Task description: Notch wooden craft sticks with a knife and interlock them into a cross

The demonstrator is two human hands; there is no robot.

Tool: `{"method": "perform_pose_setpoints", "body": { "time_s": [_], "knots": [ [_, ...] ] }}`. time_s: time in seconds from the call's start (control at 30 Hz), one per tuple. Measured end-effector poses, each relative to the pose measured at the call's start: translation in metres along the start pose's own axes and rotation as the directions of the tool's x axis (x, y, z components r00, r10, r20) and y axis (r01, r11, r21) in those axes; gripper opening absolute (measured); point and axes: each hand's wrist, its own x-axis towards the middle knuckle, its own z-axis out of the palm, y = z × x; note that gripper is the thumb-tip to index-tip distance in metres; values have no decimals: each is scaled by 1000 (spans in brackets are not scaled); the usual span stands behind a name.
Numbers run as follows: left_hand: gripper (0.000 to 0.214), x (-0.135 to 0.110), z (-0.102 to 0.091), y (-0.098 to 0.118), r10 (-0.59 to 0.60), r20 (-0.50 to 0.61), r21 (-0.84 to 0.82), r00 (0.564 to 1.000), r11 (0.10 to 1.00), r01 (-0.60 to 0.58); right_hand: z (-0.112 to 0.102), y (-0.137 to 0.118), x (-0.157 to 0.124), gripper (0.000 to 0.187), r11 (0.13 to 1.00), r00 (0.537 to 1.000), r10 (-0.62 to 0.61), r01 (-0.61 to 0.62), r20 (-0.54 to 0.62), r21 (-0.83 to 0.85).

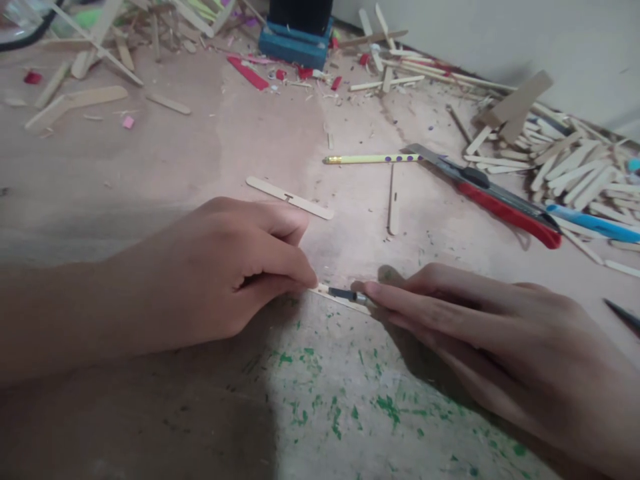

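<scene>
My left hand [215,267] is closed, with thumb and forefinger pinching the left end of a thin wooden craft stick [354,306] against the tabletop. A small craft knife [344,293] is held in my right hand [505,327], its dark blade lying at the stick just right of my left fingertips. My right fingers hide most of the knife's handle and the stick's right end. Beyond my left hand lies a craft stick with a T-shaped cut [310,206]. A shorter stick with a small slot [394,212] lies farther right.
A red utility knife [510,212] touches a yellow pencil [360,159]. Many craft sticks [575,167] are heaped at the right, near a blue pen [595,222]. Scraps surround a blue block [293,45] at the back. A dark pointed tool [623,315] lies at the right edge.
</scene>
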Motion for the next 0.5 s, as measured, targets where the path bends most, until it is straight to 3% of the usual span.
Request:
{"method": "perform_pose_setpoints", "body": {
  "time_s": [0.2,0.5],
  "knots": [
    [39,1,-1,0,-15,20,-2,1000,1000,15,-1,9,-3,34,1000,999,-14,12,52,26],
    [37,0,1,0,-9,-3,-6,1000,1000,9,-3,17,-3,39,986,992,-50,31,114,166]
  ]
}}
